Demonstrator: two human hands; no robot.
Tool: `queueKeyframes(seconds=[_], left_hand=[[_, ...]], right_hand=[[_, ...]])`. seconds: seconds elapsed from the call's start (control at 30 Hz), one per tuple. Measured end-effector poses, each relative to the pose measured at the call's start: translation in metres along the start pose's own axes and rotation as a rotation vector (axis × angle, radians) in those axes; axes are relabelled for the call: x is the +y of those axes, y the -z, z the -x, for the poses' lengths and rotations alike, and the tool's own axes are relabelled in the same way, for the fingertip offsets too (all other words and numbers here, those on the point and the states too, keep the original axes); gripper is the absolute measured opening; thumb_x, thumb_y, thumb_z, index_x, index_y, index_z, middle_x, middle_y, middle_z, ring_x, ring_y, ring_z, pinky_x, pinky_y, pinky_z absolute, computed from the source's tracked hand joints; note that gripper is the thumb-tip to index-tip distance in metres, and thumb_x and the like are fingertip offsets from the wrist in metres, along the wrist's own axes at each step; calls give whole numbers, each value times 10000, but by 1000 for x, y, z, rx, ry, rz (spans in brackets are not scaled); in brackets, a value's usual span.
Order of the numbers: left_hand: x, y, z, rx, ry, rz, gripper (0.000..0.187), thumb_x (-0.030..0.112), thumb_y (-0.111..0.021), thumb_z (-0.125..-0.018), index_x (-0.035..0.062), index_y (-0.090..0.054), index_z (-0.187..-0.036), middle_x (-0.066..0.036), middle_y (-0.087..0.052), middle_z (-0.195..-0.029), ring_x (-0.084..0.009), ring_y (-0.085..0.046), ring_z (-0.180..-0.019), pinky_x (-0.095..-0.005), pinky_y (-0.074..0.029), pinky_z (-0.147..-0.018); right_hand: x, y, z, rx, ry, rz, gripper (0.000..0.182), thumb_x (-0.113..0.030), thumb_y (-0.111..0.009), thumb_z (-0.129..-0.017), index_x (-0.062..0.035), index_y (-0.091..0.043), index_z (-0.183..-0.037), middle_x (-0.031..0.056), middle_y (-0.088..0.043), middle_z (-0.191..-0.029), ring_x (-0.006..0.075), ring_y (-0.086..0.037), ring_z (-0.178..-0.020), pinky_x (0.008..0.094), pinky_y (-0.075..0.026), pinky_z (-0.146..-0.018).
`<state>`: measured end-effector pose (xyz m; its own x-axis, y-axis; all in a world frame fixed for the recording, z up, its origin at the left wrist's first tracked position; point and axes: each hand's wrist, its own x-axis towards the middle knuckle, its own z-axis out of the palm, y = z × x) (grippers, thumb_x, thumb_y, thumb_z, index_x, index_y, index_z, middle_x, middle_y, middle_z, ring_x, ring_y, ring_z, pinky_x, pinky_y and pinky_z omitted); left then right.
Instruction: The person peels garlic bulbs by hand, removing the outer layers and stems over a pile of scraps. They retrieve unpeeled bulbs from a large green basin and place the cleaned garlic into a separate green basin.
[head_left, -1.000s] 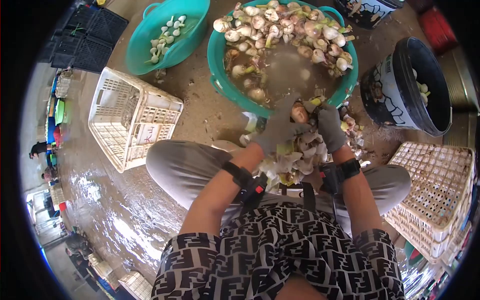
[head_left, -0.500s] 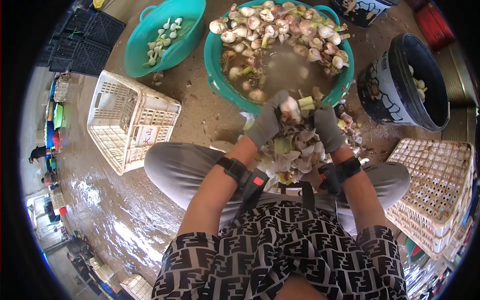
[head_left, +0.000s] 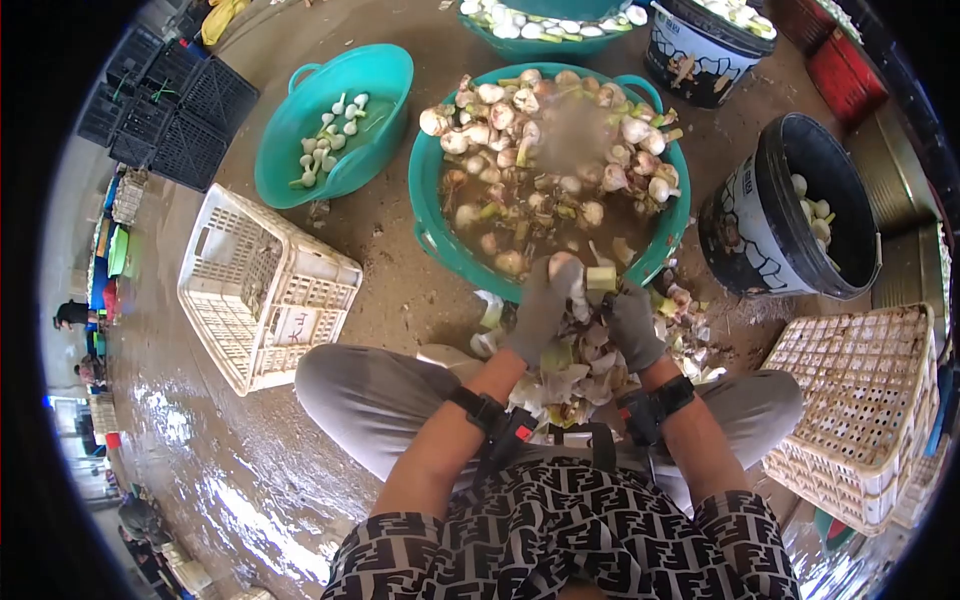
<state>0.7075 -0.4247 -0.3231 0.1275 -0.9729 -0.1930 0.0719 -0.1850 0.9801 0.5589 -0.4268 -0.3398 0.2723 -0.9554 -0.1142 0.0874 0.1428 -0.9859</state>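
My left hand (head_left: 538,318), in a grey glove, is closed around a garlic bulb (head_left: 568,276) at the near rim of a large green tub (head_left: 480,272). The bulb's thick, cut green stem (head_left: 601,278) points right. Close by that stem, my right hand (head_left: 632,326), also gloved, has its fingers curled together; what they grip is hidden. Below both hands, a heap of peeled-off garlic skins (head_left: 572,376) lies between my knees. Muddy water and many unpeeled garlic bulbs (head_left: 503,116) fill the tub.
Left stand a green basin (head_left: 275,165) with several white bulbs and a white crate (head_left: 305,325) on its side. At right are a black bucket (head_left: 740,235) holding bulbs and stacked white crates (head_left: 850,400). Another bucket (head_left: 690,65) and basin (head_left: 545,45) hold garlic at the back.
The view has tilted up, so more of the back basin and bucket shows. The garlic bulb remains in my left hand, turned slightly. My right hand stays beside its stem.
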Motion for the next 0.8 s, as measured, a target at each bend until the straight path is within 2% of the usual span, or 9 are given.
queueKeyframes(seconds=[0.07, 0.1, 0.17, 0.3, 0.37, 0.43, 0.6, 0.63, 0.8], left_hand=[[4, 7, -4, -118, 237, 291, 412, 417, -468, -881, 32, -561, -994, -57, -603, -870, -130, -560, -787, -269, -447, -733], [-6, 12, -7, -218, 383, 522, 391, 403, -408, -904, 48, -564, -955, -59, -611, -848, -138, -578, -753, -277, -463, -713], [4, 11, -8, -232, 411, 654, 404, 400, -406, -904, 39, -565, -993, -56, -613, -855, -152, -593, -754, -274, -480, -717], [-5, 18, -14, -307, 394, 676, 454, 443, -413, -894, 36, -563, -1029, -62, -619, -866, -162, -600, -796, -274, -483, -769], [-8, 26, -25, -289, 387, 223, 469, 439, -454, -884, 14, -569, -1044, -116, -626, -943, -228, -610, -859, -309, -481, -765], [-18, 39, -25, -152, 5, -548, 498, 471, -513, -852, 19, -588, -1048, -140, -646, -940, -252, -623, -850, -350, -471, -762], [6, 14, -15, 31, -159, -793, 415, 419, -606, -821, 26, -608, -954, -34, -613, -716, -128, -593, -638, -272, -463, -534], [1, 11, -20, 7, -249, -949, 394, 393, -626, -815, 23, -606, -948, -28, -610, -700, -127, -592, -629, -268, -460, -516], [-15, 42, -40, 86, 58, -181, 300, 261, -685, -769, 5, -586, -892, -40, -600, -636, -123, -565, -547, -255, -443, -484]], right_hand=[[-5, -2, 1, -41, 204, 311, 167, 7, -521, -812, 10, -617, -948, 42, -643, -889, 97, -605, -730, 230, -498, -629], [3, 11, -4, -89, 707, 950, 167, 23, -516, -786, -6, -643, -892, 72, -652, -900, 150, -627, -757, 268, -507, -668], [4, 4, 4, -20, 316, 354, 183, 4, -584, -724, -22, -649, -893, 117, -646, -905, 242, -626, -804, 313, -503, -732], [12, 10, 4, 21, 533, 702, 213, -27, -631, -723, -16, -634, -935, 121, -649, -895, 231, -634, -752, 290, -509, -680], [13, 9, 4, 67, 347, 481, 192, -30, -614, -744, -17, -634, -934, 120, -650, -873, 226, -630, -716, 278, -506, -642], [13, 11, 6, 87, 173, 284, 181, -34, -608, -754, -14, -634, -932, 111, -651, -849, 209, -625, -693, 268, -501, -620], [-4, 2, 2, 56, -190, 1, 148, 7, -606, -770, 35, -616, -915, 39, -607, -863, 77, -550, -763, 224, -462, -663], [0, 8, 0, -16, -40, 254, 197, -1, -622, -763, 27, -597, -956, 43, -614, -881, 86, -562, -794, 227, -467, -688], [-31, 30, 21, 102, 152, 155, 357, -33, -605, -787, -12, -504, -1129, 66, -597, -1031, 144, -581, -900, 265, -469, -816]])
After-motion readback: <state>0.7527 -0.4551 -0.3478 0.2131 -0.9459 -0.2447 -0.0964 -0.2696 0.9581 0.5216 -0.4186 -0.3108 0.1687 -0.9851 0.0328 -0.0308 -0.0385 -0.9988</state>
